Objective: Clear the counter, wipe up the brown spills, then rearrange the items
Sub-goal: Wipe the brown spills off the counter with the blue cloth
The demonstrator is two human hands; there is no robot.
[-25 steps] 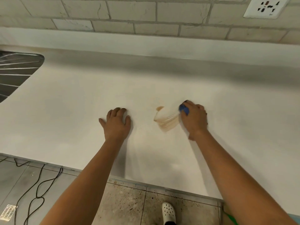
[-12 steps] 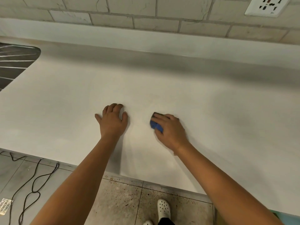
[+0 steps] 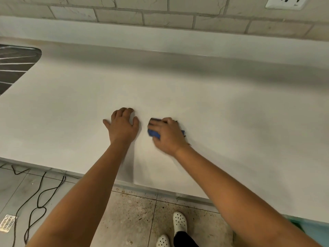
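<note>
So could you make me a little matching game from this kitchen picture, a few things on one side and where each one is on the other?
Things:
1. blue cloth
2. left hand
3. wall socket
4. black cable

Places:
A. lying on the floor tiles
B. resting on the bare counter
C. under the right hand
D. on the tiled wall, top right

Pairs: 1-C, 2-B, 3-D, 4-A

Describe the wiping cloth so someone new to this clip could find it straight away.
Start at the wide pale counter below the tiled wall. Near its front edge two hands rest side by side; the right hand covers a blue cloth, which peeks out on its left. It is the only blue thing on the counter; the left hand lies bare.
</note>
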